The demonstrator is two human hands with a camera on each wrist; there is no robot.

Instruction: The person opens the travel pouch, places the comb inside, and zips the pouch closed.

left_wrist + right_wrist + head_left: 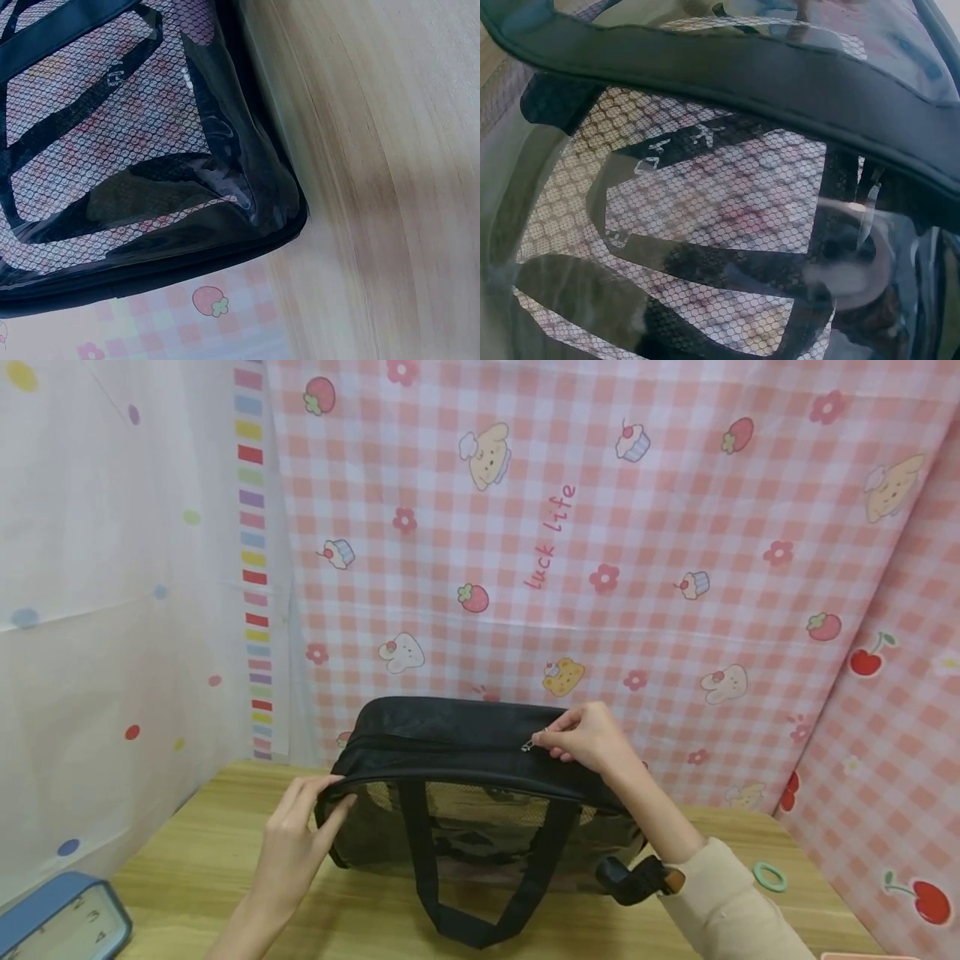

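A black bag (450, 724) with see-through front panels stands on the table in the head view. My right hand (592, 739) pinches a small metal zipper pull (527, 746) on the bag's top, right of the middle. At the bag's left top corner my left hand (296, 827) grips the edge, fingers over the top and thumb on the front. A black strap handle (480, 933) hangs down the front. Close up, the left wrist view has a clear panel (274, 191) over mesh. Across the right wrist view runs a dark strap (705, 71) above white mesh (720, 199).
A blue-framed clock (56, 910) is at the table's left front. Right of the bag lies a mint-green ring (769, 877). A pink checked cloth (420, 602) hangs right behind the bag. A black wrist camera (633, 878) sits at the right sleeve, overlapping the bag's corner.
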